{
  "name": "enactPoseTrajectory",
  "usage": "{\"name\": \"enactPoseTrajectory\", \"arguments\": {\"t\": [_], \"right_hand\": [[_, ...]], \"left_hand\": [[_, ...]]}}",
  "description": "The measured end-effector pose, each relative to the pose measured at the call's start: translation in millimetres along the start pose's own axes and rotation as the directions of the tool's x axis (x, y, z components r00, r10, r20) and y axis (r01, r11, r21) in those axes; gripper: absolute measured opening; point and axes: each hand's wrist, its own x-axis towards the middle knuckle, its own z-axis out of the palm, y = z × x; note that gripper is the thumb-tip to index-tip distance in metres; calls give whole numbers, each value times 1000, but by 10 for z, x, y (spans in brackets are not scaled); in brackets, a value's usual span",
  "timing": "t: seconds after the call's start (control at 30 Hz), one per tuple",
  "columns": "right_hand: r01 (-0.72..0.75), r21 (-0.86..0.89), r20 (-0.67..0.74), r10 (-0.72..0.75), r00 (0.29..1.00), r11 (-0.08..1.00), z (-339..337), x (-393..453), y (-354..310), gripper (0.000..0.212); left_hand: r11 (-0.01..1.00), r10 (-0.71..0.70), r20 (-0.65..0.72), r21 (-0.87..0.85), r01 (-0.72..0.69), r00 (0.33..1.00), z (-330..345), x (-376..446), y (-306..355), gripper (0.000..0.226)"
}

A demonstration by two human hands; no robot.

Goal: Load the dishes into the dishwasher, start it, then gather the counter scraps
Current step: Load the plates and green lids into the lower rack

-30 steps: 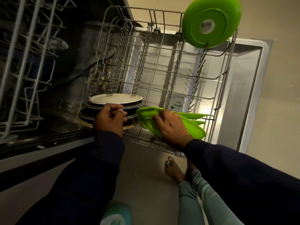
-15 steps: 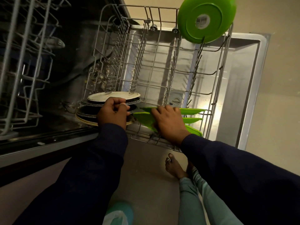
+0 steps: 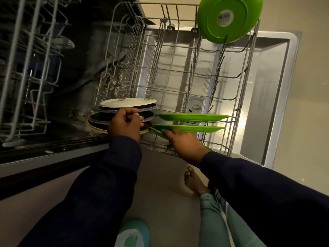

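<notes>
The pulled-out lower rack is carrying green plates at its near right, dark and pale plates at its near left, and another green plate at its far right corner.

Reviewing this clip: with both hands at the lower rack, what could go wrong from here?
1. The green plates sit close together in neighbouring slots; the right hand seating the nearest one may knock them askew.
2. The left hand grips the dark plates packed tightly, so they might clash or wash poorly.
</notes>
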Motion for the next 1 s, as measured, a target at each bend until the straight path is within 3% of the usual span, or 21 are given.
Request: {"name": "enactPoseTrajectory", "arguments": {"t": [0.2,0.37,0.53,0.67,0.83,1.0], "right_hand": [[-14,76,-8,15,1000,997,-133,29,75,51],[93,164,-52,-86,995,982,-263,-171,96,55],[99,128,-36,-95,995,987,-279,-130,54,56],[93,80,-57,-88,994,992,-315,-106,-7,55],[115,38,-29,-114,993,993,-422,-151,-174,54],[165,-37,-24,-166,986,986,-605,-140,-394,54]], "left_hand": [[1000,-10,-17,-15,10,1000,-48,-16,-39,23],[1000,-8,-18,-30,7,1000,-93,-46,-65,30],[999,-15,-32,-38,14,999,-145,-30,-66,17],[1000,1,-41,-19,-2,999,-175,-6,-74,27],[1000,2,-48,-22,-3,999,-193,16,-77,13],[1000,3,-49,-28,-4,999,-196,52,-98,19]]}}
